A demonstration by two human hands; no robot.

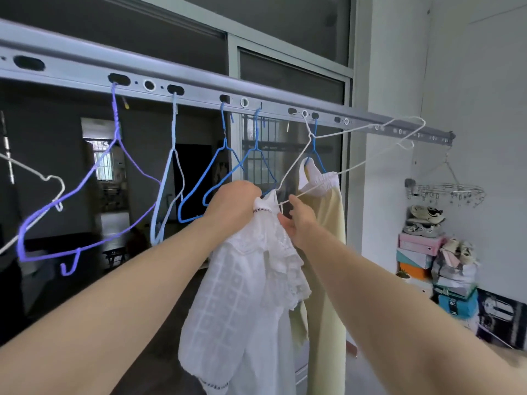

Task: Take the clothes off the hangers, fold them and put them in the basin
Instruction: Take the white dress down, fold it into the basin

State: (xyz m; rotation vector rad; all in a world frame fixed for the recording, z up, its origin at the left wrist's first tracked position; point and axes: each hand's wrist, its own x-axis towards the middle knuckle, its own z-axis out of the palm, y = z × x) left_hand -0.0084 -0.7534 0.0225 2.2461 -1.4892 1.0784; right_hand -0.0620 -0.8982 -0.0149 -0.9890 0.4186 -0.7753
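A white lace blouse [245,292] hangs down in front of me from a white wire hanger [350,132] hooked into the grey drying rail [199,81]. My left hand [236,201] grips the blouse's collar from the left. My right hand [299,220] pinches the collar and the hanger's wire on the right. Behind the blouse a pale yellow garment [328,252] with a white elastic waist hangs on a blue hanger [315,149]. No basin is in view.
Several bare wire hangers hang along the rail: purple [94,172], light blue [168,178] and two blue ones [216,166]. A round peg rack [447,191] hangs on the right wall above stacked shoe boxes [419,258], shoes and bags.
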